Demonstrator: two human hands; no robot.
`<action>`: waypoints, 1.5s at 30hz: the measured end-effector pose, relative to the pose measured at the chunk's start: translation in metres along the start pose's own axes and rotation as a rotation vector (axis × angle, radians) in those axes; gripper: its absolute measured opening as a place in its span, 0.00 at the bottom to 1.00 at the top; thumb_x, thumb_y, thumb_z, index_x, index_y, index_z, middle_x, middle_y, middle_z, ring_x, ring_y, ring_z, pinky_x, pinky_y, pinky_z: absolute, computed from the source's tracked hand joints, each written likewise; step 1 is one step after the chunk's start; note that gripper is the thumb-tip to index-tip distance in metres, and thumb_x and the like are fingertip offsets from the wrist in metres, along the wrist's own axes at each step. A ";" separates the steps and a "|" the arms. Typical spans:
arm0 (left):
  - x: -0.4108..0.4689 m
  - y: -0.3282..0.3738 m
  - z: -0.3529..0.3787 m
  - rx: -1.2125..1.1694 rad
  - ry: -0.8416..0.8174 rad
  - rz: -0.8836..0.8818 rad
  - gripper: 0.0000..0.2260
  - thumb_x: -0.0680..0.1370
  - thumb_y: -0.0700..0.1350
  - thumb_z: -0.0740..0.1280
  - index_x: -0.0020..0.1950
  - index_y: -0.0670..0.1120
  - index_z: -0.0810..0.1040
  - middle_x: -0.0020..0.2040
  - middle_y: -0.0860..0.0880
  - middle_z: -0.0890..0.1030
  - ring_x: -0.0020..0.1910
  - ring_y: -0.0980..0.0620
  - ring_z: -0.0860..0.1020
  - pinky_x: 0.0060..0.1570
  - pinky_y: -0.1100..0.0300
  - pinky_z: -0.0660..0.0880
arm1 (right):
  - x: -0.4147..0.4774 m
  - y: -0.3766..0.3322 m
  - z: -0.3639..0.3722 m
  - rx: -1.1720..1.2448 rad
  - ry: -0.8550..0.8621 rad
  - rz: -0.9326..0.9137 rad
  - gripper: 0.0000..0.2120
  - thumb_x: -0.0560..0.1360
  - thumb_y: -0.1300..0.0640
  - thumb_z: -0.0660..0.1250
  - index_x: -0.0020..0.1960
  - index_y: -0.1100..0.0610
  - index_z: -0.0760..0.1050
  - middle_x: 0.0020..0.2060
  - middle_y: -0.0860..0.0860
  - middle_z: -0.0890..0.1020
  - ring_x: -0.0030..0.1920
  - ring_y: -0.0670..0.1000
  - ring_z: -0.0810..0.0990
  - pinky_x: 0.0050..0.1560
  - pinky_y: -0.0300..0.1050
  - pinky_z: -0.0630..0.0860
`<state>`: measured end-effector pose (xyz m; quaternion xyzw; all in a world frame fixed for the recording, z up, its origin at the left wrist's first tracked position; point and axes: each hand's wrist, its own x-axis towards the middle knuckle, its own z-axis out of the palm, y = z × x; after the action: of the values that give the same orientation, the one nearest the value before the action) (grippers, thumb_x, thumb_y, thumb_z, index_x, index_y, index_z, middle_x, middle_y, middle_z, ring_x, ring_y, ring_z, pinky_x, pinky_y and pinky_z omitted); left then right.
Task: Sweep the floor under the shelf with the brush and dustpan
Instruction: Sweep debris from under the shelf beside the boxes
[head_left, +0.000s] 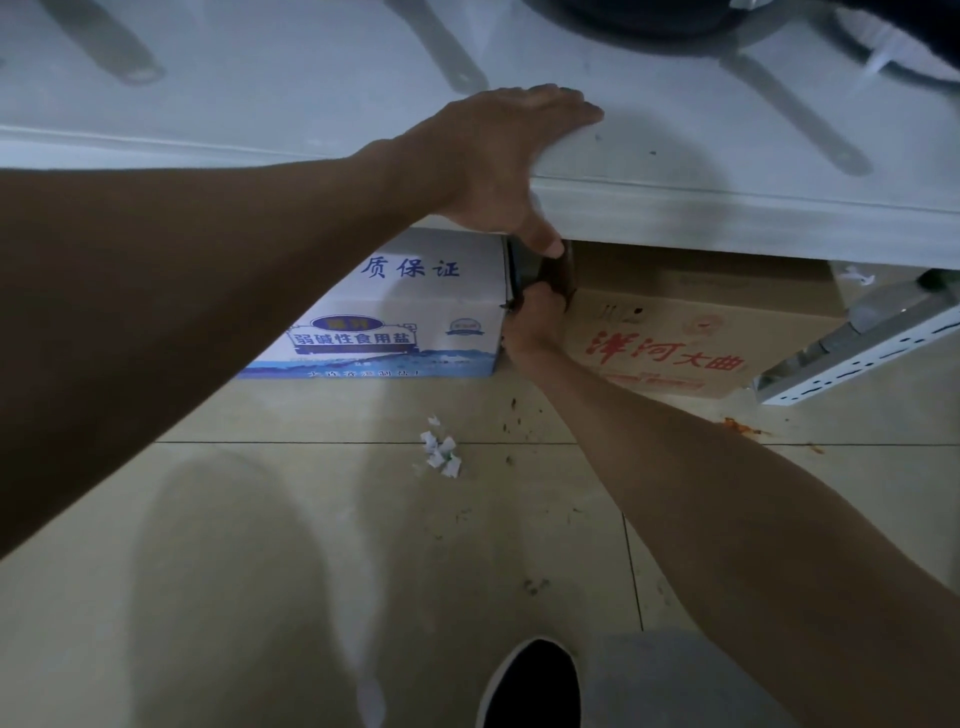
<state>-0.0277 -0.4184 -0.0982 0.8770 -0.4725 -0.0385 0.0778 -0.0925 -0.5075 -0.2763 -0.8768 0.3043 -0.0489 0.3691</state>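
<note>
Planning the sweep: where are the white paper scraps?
Head view, centre: the paper scraps lie on the floor in front of the blue-and-white box, left of the right forearm.

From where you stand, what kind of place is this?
Probably a kitchen: what looks like a dark burner ring sits on the pale worktop, and a salt carton and a brown liquor carton are stored partly under it.
</note>
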 end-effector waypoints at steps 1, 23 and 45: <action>0.000 0.001 0.000 0.000 0.001 0.000 0.50 0.67 0.65 0.73 0.80 0.56 0.49 0.80 0.54 0.50 0.79 0.50 0.50 0.74 0.51 0.49 | 0.002 0.002 0.000 0.004 0.002 0.012 0.08 0.78 0.62 0.64 0.54 0.66 0.74 0.54 0.60 0.78 0.54 0.57 0.79 0.46 0.40 0.74; 0.002 -0.002 0.001 0.014 0.012 0.019 0.51 0.65 0.66 0.74 0.80 0.55 0.50 0.79 0.55 0.54 0.77 0.49 0.56 0.72 0.52 0.56 | -0.054 0.056 0.018 -0.219 -0.079 0.107 0.10 0.78 0.64 0.60 0.58 0.65 0.73 0.56 0.62 0.77 0.56 0.60 0.78 0.55 0.49 0.75; 0.001 -0.003 0.001 0.000 -0.001 0.013 0.52 0.63 0.67 0.74 0.80 0.55 0.50 0.79 0.55 0.54 0.77 0.48 0.56 0.72 0.49 0.56 | -0.065 0.015 -0.016 -0.279 -0.004 -0.018 0.10 0.77 0.63 0.65 0.58 0.65 0.74 0.54 0.60 0.79 0.53 0.56 0.79 0.45 0.42 0.73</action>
<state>-0.0247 -0.4180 -0.0997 0.8740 -0.4781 -0.0382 0.0780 -0.1573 -0.4886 -0.2656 -0.9223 0.2997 -0.0078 0.2439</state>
